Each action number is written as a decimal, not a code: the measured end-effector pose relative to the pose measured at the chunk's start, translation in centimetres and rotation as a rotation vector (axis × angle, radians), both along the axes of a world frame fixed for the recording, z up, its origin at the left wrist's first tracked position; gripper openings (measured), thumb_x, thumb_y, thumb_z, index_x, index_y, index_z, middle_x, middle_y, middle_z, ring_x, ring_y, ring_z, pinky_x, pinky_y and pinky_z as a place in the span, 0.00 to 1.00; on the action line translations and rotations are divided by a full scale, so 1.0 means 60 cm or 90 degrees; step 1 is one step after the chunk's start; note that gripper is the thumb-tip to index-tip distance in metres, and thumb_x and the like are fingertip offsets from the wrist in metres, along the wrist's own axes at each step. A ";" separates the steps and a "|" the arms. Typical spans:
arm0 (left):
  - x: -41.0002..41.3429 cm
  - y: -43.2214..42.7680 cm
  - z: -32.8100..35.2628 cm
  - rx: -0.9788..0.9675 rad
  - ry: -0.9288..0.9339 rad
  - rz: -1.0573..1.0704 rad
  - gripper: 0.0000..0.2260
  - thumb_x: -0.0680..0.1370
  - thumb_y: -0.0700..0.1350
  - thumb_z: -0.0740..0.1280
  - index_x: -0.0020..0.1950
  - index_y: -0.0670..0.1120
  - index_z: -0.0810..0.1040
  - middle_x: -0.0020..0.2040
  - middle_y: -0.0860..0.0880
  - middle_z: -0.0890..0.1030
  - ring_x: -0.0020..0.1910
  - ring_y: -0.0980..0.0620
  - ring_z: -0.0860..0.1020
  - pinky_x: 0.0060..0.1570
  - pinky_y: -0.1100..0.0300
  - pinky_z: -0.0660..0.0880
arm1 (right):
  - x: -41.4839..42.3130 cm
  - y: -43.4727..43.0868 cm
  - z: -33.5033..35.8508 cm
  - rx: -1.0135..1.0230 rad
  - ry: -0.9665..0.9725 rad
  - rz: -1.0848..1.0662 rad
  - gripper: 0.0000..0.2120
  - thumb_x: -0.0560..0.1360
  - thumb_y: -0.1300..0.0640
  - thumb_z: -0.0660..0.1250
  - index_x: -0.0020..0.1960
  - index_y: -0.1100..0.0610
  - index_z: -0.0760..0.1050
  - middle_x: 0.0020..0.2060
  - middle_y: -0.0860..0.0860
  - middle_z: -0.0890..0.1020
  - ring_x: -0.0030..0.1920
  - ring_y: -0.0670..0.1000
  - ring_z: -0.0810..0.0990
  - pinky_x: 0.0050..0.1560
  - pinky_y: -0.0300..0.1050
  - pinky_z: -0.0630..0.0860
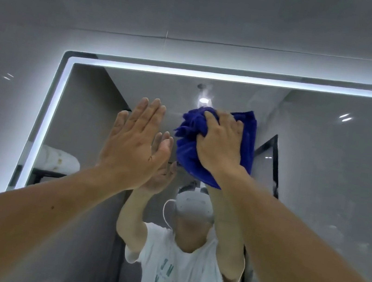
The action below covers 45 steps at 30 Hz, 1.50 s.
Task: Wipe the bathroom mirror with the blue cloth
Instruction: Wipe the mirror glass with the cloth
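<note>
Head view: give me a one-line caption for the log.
Right hand presses a bunched blue cloth to the lit mirror while the flat left hand braces on the glass.

The bathroom mirror (321, 174) hangs on a grey wall, a large rectangle with rounded corners and a lit white band running along its top and left edges. Its glass shows faint smears and specks toward the right side. The blue cloth (192, 141) is a deep blue, plush towel, bunched into folds on its left and flatter on its right, pressed against the upper middle of the glass.
</note>
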<state>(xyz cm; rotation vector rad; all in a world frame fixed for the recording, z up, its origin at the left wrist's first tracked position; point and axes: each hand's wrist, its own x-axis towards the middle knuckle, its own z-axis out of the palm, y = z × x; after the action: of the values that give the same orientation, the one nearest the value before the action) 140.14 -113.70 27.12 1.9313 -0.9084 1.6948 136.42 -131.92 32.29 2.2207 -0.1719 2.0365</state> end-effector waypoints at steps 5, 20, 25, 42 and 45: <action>0.016 0.019 0.006 0.000 0.002 -0.015 0.34 0.76 0.61 0.40 0.81 0.49 0.46 0.81 0.54 0.44 0.77 0.59 0.37 0.76 0.53 0.38 | 0.016 0.038 -0.126 -0.186 0.136 0.054 0.21 0.79 0.53 0.58 0.72 0.51 0.67 0.73 0.50 0.66 0.75 0.53 0.58 0.75 0.49 0.42; 0.045 0.035 0.052 0.005 -0.039 -0.055 0.33 0.75 0.61 0.38 0.79 0.52 0.43 0.80 0.55 0.42 0.76 0.61 0.35 0.76 0.54 0.37 | -0.009 -0.039 0.111 -0.020 -0.050 -0.001 0.19 0.79 0.57 0.59 0.69 0.53 0.68 0.67 0.52 0.71 0.65 0.56 0.68 0.68 0.50 0.56; 0.059 0.030 0.080 -0.034 -0.066 -0.084 0.32 0.78 0.60 0.43 0.80 0.49 0.49 0.81 0.54 0.47 0.77 0.60 0.40 0.76 0.55 0.38 | 0.031 0.033 0.075 -0.132 0.015 0.031 0.21 0.77 0.55 0.60 0.70 0.52 0.67 0.69 0.50 0.68 0.70 0.54 0.63 0.73 0.52 0.50; 0.063 0.042 0.103 0.008 -0.071 -0.029 0.33 0.77 0.61 0.41 0.80 0.50 0.42 0.80 0.55 0.41 0.76 0.61 0.34 0.76 0.52 0.38 | -0.020 -0.046 0.168 -0.082 -0.015 -0.011 0.18 0.79 0.58 0.58 0.68 0.54 0.70 0.66 0.52 0.73 0.65 0.55 0.69 0.68 0.49 0.57; 0.060 0.055 0.105 0.002 -0.084 -0.025 0.34 0.76 0.62 0.39 0.80 0.50 0.43 0.80 0.55 0.41 0.76 0.60 0.34 0.76 0.52 0.38 | 0.015 0.004 0.214 -0.056 -0.030 -0.033 0.19 0.79 0.56 0.57 0.69 0.54 0.69 0.67 0.52 0.71 0.65 0.57 0.69 0.68 0.51 0.57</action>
<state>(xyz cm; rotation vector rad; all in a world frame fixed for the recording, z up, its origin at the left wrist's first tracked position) 143.76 -110.37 33.44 1.8089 -0.9895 1.8160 137.33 -131.66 45.15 2.0952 -0.1398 2.0304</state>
